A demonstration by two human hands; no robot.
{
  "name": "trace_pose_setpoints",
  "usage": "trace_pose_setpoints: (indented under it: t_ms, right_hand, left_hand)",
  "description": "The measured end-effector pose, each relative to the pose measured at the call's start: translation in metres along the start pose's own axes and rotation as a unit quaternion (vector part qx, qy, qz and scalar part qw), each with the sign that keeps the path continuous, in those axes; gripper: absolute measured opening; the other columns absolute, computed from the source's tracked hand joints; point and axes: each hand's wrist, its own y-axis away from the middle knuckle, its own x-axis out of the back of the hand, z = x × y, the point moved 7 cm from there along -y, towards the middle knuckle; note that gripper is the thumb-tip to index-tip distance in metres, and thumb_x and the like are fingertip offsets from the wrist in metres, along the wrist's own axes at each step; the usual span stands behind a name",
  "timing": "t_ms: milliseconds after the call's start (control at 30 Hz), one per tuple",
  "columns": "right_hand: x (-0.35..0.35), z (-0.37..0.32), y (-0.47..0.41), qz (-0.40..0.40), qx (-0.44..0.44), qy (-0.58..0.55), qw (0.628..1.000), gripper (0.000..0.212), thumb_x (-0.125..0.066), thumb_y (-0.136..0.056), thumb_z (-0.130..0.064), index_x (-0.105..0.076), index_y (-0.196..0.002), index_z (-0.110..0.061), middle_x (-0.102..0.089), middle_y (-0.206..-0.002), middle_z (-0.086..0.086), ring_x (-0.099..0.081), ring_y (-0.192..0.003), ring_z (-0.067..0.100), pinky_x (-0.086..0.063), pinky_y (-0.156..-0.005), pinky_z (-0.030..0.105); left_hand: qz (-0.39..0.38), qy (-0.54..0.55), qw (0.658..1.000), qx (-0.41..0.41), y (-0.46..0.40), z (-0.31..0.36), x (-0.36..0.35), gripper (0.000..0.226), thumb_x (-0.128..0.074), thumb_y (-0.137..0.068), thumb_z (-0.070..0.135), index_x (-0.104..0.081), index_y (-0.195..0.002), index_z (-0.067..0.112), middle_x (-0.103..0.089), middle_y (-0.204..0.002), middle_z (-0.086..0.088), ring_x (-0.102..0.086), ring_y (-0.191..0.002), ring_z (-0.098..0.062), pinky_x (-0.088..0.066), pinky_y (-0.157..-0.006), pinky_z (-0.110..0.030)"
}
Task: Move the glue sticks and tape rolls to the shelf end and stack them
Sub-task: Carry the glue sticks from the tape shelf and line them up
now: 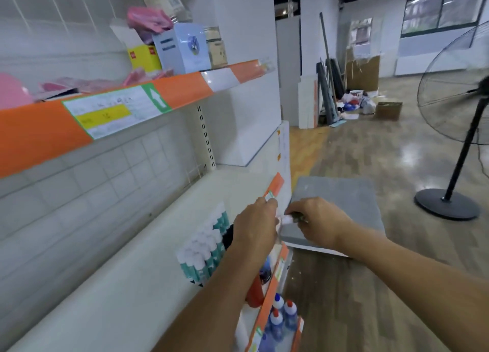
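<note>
- Glue sticks (205, 248) stacked in rows on the white shelf (127, 285), white caps outward, just left of the left wrist
- Left hand (255, 226) over the shelf's front edge, fingers curled; grip cannot be told
- Right hand (318, 220) pinching a small white-capped item (289, 219), blurred; touching the left hand's fingertips
- Blue bottles (281, 317) on the shelf below

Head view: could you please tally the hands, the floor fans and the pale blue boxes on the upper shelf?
Hands: 2, left hand and right hand, the right pinching a glue stick
Floor fans: 1
Pale blue boxes: 1
Total: 4
</note>
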Motion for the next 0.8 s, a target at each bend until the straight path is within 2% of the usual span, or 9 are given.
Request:
trace_pose_setpoints:
  t_ms: [200, 300, 367, 433, 567, 667, 800]
  right_hand:
    - [-0.019, 0.009, -0.068, 0.001, 0.057, -0.076, 0.995, 0.041, -0.051, -0.074, 0.002, -0.073, -0.100, -0.021, -0.072, -0.092, 0.003, -0.065, -0.084, 0.027, -0.055, -0.074, 0.042]
    - [-0.028, 0.005, -0.102, -0.022, 0.101, -0.096, 0.990, 0.039, -0.056, -0.075, 0.004, -0.074, -0.103, -0.017, -0.071, -0.088, 0.003, -0.064, -0.081, 0.024, -0.050, -0.070, 0.033]
    - [-0.033, -0.001, -0.122, -0.037, 0.129, -0.102, 0.986, 0.036, -0.058, -0.077, 0.003, -0.073, -0.101, -0.020, -0.068, -0.085, -0.001, -0.060, -0.077, 0.017, -0.040, -0.062, 0.024]
    - [-0.038, -0.008, -0.137, -0.065, 0.164, -0.113, 0.978, 0.032, -0.059, -0.080, 0.000, -0.071, -0.099, -0.022, -0.067, -0.083, -0.002, -0.059, -0.076, 0.016, -0.040, -0.060, 0.024]
    - [-0.041, -0.025, -0.155, -0.099, 0.235, -0.157, 0.954, 0.017, -0.061, -0.084, -0.005, -0.068, -0.099, -0.011, -0.068, -0.084, 0.002, -0.062, -0.079, 0.022, -0.049, -0.071, 0.036]
    - [-0.042, -0.036, -0.157, -0.113, 0.285, -0.204, 0.930, 0.006, -0.066, -0.083, -0.004, -0.065, -0.087, -0.009, -0.064, -0.072, -0.005, -0.061, -0.070, 0.016, -0.045, -0.065, 0.027]
    - [-0.049, -0.042, -0.162, -0.127, 0.280, -0.307, 0.901, 0.012, -0.072, -0.080, -0.006, -0.065, -0.081, -0.017, -0.068, -0.076, 0.001, -0.063, -0.073, 0.015, -0.050, -0.069, 0.026]
  left_hand:
    - [0.037, 0.004, 0.997, 0.066, -0.040, -0.032, 0.000, 0.016, -0.057, -0.094, 0.023, -0.054, -0.109, 0.018, -0.051, -0.105, -0.003, -0.059, -0.089, -0.026, -0.045, -0.068, -0.036]
    - [0.032, -0.004, 0.992, 0.122, -0.052, -0.052, -0.002, 0.022, -0.058, -0.093, 0.025, -0.054, -0.112, 0.018, -0.050, -0.108, -0.004, -0.058, -0.092, -0.026, -0.048, -0.073, -0.038]
    - [0.029, -0.009, 0.987, 0.159, -0.058, -0.064, -0.002, 0.021, -0.056, -0.094, 0.022, -0.054, -0.114, 0.016, -0.050, -0.110, -0.006, -0.058, -0.096, -0.028, -0.049, -0.076, -0.040]
    - [0.043, -0.006, 0.980, 0.196, -0.062, -0.075, 0.000, 0.020, -0.055, -0.094, 0.018, -0.054, -0.113, 0.015, -0.051, -0.109, -0.007, -0.058, -0.096, -0.030, -0.048, -0.076, -0.040]
    - [0.095, -0.010, 0.968, 0.231, -0.063, -0.080, 0.011, 0.018, -0.056, -0.092, 0.015, -0.057, -0.110, 0.013, -0.053, -0.105, -0.007, -0.058, -0.091, -0.030, -0.049, -0.073, -0.041]
    - [0.148, 0.015, 0.959, 0.242, -0.059, -0.076, 0.020, 0.018, -0.058, -0.092, 0.021, -0.060, -0.109, 0.014, -0.058, -0.102, -0.006, -0.057, -0.091, -0.028, -0.047, -0.073, -0.039]
    - [0.238, 0.058, 0.922, 0.298, -0.037, -0.076, 0.029, 0.020, -0.062, -0.092, 0.028, -0.063, -0.111, 0.026, -0.067, -0.097, 0.005, -0.060, -0.089, -0.016, -0.050, -0.077, -0.035]
